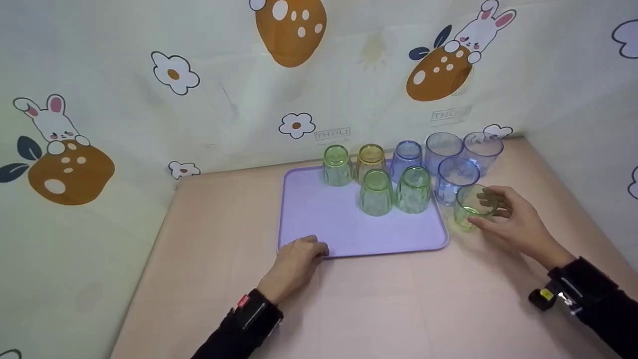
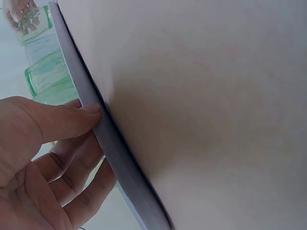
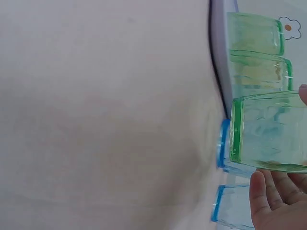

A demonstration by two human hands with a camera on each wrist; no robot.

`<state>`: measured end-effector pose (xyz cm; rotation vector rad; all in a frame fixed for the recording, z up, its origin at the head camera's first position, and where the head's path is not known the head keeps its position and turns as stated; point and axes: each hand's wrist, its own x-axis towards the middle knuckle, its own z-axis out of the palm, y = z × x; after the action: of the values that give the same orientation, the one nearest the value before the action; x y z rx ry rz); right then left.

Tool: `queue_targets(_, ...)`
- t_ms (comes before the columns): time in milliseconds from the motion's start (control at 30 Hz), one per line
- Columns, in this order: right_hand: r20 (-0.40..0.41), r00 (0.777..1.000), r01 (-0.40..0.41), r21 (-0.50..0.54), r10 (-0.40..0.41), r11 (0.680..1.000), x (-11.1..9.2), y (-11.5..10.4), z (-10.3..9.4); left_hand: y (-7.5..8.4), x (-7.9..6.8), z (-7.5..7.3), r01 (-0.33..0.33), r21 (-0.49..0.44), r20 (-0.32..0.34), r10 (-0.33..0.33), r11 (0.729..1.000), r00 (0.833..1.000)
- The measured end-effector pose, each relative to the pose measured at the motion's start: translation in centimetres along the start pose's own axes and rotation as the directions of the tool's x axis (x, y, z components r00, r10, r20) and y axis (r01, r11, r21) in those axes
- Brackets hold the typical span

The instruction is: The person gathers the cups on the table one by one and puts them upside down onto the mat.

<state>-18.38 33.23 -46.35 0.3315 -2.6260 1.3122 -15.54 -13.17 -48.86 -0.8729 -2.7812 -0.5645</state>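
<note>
My right hand (image 1: 516,227) grips a clear green glass (image 1: 467,222) near its rim, thumb on one side and fingers on the other. That glass is mouth up, just off the right edge of a purple tray (image 1: 319,214); its thick base (image 3: 236,132) shows in the right wrist view. My left hand (image 1: 298,262) pinches the tray's front rim (image 2: 115,143), thumb on the outer side and fingers over the inner side. Upside down on the tray are three green glasses (image 1: 376,194), a yellow glass (image 1: 371,169) and a blue glass (image 1: 406,164).
Three blue glasses (image 1: 451,189) stand mouth up beside the tray's right edge, close behind the held green glass. A patterned cloth wall (image 1: 239,124) borders the back and sides of the pale table (image 1: 224,214).
</note>
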Motion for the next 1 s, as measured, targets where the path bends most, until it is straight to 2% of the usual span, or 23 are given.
queue_targets(300,-0.074,0.996,0.047,0.009,-0.047,0.999,1.2,-2.6,-2.0,0.2,0.3,-0.1,0.015,-0.012,0.025,-0.015,1.000,1.000)
queue_targets(533,-0.158,0.982,0.113,0.040,-0.106,0.993,2.3,-4.7,-3.2,0.3,0.2,-0.1,0.010,0.004,0.010,-0.010,1.000,1.000)
queue_targets(667,-0.222,0.958,0.189,0.019,-0.181,0.982,3.1,-5.4,-3.1,0.3,0.2,-0.1,0.021,0.007,0.016,-0.021,1.000,1.000)
queue_targets(800,-0.272,0.927,0.254,-0.055,-0.259,0.966,4.0,-6.2,-2.5,0.3,0.2,-0.1,0.028,0.006,0.028,-0.028,1.000,0.999)
queue_targets(933,-0.288,0.907,0.281,-0.128,-0.307,0.951,4.9,-7.4,-1.6,0.2,0.1,-0.1,0.028,0.002,0.032,-0.028,1.000,0.999)
queue_targets(1000,-0.282,0.904,0.289,-0.151,-0.321,0.945,5.4,-8.0,-1.0,0.1,0.0,-0.1,0.027,0.001,0.032,-0.027,1.000,0.999)
